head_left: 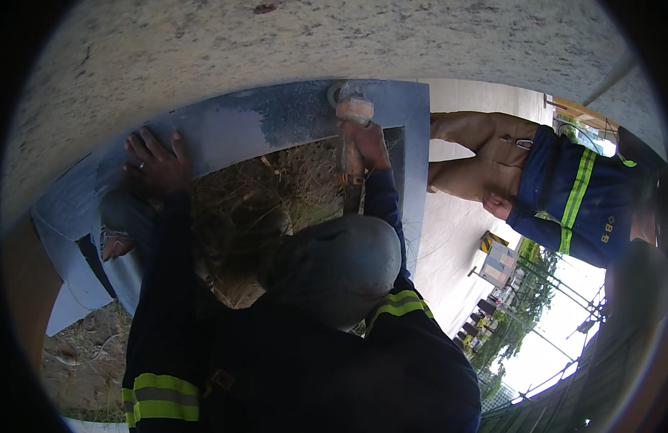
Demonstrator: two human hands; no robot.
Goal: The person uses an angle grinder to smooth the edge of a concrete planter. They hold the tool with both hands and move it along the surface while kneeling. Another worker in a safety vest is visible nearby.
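Note:
My right hand [370,144] is wrapped round the body of an orange and grey angle grinder [355,110]. The grinder's head lies against the far strip of a blue-grey flat frame [298,112], close to its far right corner. Whether the disc is spinning cannot be made out. My left hand [160,162], with a ring on one finger, rests on the left part of the same frame with fingers spread. Darker, scuffed patches mark the frame's surface between my two hands.
Dry grass and soil [276,180] show through the frame's opening. My bent knee [348,252] sits close below the grinder. A rough pale concrete surface [312,40] borders the far side. Another person in a dark jacket [565,187] stands at the right, on pale pavement [456,216].

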